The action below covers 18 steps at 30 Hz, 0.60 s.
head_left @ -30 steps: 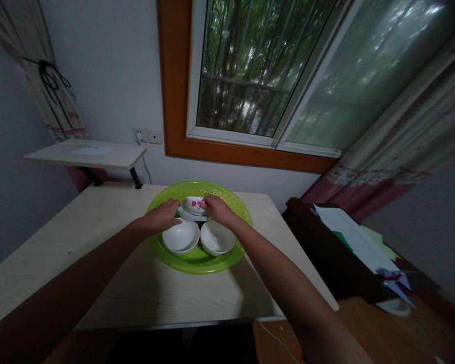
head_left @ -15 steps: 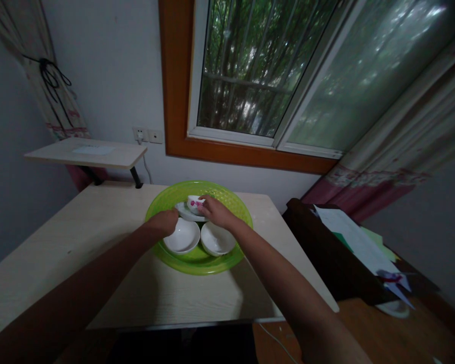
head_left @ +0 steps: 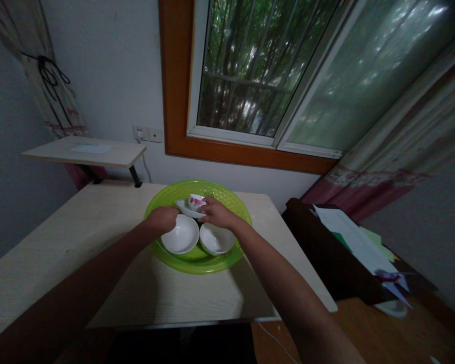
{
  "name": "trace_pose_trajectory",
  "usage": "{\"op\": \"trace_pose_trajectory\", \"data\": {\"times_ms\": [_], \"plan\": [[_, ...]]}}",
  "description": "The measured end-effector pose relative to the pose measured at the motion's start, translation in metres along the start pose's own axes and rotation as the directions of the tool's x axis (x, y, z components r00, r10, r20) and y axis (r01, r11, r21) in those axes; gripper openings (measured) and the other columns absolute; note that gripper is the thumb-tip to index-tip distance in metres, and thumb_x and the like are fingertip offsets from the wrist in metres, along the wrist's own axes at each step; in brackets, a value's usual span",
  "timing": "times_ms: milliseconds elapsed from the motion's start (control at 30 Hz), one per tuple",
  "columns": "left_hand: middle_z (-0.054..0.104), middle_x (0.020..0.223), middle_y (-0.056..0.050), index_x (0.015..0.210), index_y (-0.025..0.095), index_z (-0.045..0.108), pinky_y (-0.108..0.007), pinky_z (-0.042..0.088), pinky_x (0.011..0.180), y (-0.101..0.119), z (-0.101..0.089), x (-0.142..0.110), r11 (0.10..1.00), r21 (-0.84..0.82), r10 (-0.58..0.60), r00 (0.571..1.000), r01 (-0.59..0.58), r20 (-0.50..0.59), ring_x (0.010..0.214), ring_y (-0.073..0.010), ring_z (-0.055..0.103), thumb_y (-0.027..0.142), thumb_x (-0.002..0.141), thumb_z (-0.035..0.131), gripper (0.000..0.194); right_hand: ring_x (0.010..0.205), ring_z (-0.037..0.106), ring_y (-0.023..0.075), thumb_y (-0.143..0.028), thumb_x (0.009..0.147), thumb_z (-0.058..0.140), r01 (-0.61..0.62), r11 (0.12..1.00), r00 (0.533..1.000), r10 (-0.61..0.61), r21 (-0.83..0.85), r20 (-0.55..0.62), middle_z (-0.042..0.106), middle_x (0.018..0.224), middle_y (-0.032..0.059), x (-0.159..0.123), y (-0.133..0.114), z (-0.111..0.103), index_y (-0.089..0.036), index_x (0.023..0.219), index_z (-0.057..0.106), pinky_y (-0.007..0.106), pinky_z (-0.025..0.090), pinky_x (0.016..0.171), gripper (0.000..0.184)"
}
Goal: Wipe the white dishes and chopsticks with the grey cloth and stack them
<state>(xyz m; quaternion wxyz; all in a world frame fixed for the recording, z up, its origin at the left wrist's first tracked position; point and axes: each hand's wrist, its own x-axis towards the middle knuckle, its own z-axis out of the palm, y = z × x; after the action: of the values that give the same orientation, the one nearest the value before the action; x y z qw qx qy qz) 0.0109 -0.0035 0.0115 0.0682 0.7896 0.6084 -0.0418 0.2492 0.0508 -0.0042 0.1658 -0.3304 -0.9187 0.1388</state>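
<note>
A round green tray (head_left: 227, 202) lies on the pale wooden table (head_left: 98, 227). In it stand two plain white bowls side by side, the left bowl (head_left: 181, 238) and the right bowl (head_left: 214, 240). Behind them a small cup with pink flowers (head_left: 195, 201) sits on a white saucer (head_left: 184, 206), tilted. My left hand (head_left: 163, 219) is closed on the rim of the left bowl. My right hand (head_left: 217, 213) pinches the near edge of the saucer, lifting it a little.
A small side shelf (head_left: 87, 151) juts from the wall at the left. A dark cabinet (head_left: 326, 253) with papers (head_left: 349, 232) stands to the right of the table. A window and curtains fill the wall behind.
My left hand has moved from the saucer back to the left bowl's rim. My right hand has shifted from the cup to the saucer's edge, and the saucer with the cup has tilted up.
</note>
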Motion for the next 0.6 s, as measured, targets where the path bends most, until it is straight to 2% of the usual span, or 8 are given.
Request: {"op": "trace_pose_trajectory", "data": {"times_ms": [133, 200, 333, 467, 533, 600], "plan": [[0.074, 0.113, -0.013, 0.101, 0.019, 0.075, -0.034, 0.05, 0.09, -0.008, -0.009, -0.003, 0.993, -0.12, 0.004, 0.999, -0.01, -0.052, 0.106, -0.0267, 0.067, 0.02, 0.08, 0.049, 0.034, 0.105, 0.054, 0.021, -0.025, 0.08, 0.08, -0.038, 0.998, 0.999, 0.039, 0.044, -0.023, 0.056, 0.111, 0.0078, -0.001, 0.001, 0.0, -0.017, 0.087, 0.074, 0.032, 0.043, 0.092, 0.012], [0.075, 0.112, -0.01, 0.101, 0.02, 0.076, -0.033, 0.049, 0.089, -0.017, -0.016, -0.004, 0.973, -0.222, 0.052, 0.996, -0.068, -0.074, 0.105, -0.0264, 0.066, 0.022, 0.077, 0.051, 0.034, 0.105, 0.055, 0.0214, -0.024, 0.08, 0.08, -0.023, 0.999, 1.0, 0.023, 0.022, -0.019, 0.057, 0.112, 0.0083, -0.001, -0.001, 0.0, -0.017, 0.087, 0.074, 0.032, 0.043, 0.091, 0.012], [0.076, 0.096, -0.009, 0.088, 0.019, 0.077, -0.032, 0.05, 0.08, -0.041, -0.032, -0.007, 0.922, -0.383, 0.011, 0.993, -0.057, -0.119, 0.092, -0.027, 0.068, 0.026, 0.072, 0.052, 0.03, 0.104, 0.055, 0.0227, -0.027, 0.079, 0.082, 0.047, 0.995, 0.999, -0.045, -0.083, 0.019, 0.061, 0.112, 0.0093, 0.0, -0.006, 0.0, -0.017, 0.09, 0.076, 0.034, 0.042, 0.091, 0.016], [0.074, 0.084, -0.007, 0.081, 0.017, 0.074, -0.03, 0.05, 0.069, -0.066, -0.042, -0.007, 0.814, -0.577, -0.045, 0.983, -0.066, -0.176, 0.08, -0.0249, 0.067, 0.032, 0.068, 0.053, 0.029, 0.105, 0.054, 0.0248, -0.032, 0.076, 0.083, 0.075, 0.98, 0.997, -0.068, -0.183, 0.044, 0.062, 0.113, 0.0085, 0.0, -0.013, 0.001, -0.022, 0.096, 0.077, 0.036, 0.039, 0.092, 0.023], [0.074, 0.084, -0.006, 0.085, 0.016, 0.074, -0.029, 0.051, 0.066, -0.075, -0.044, -0.004, 0.738, -0.673, -0.119, 0.972, -0.048, -0.201, 0.076, -0.0234, 0.067, 0.032, 0.065, 0.055, 0.032, 0.108, 0.053, 0.0264, -0.034, 0.076, 0.083, 0.076, 0.973, 0.997, -0.07, -0.217, 0.037, 0.062, 0.116, 0.009, 0.0, -0.017, 0.002, -0.023, 0.097, 0.078, 0.038, 0.037, 0.093, 0.024], [0.073, 0.078, -0.006, 0.093, 0.015, 0.073, -0.028, 0.05, 0.06, -0.08, -0.043, -0.001, 0.641, -0.767, -0.2, 0.965, -0.002, -0.17, 0.068, -0.0214, 0.066, 0.032, 0.063, 0.057, 0.039, 0.11, 0.052, 0.0276, -0.036, 0.078, 0.082, 0.088, 0.967, 0.996, -0.084, -0.239, 0.027, 0.062, 0.119, 0.0095, 0.0, -0.02, 0.004, -0.024, 0.097, 0.078, 0.039, 0.036, 0.094, 0.024]]}}
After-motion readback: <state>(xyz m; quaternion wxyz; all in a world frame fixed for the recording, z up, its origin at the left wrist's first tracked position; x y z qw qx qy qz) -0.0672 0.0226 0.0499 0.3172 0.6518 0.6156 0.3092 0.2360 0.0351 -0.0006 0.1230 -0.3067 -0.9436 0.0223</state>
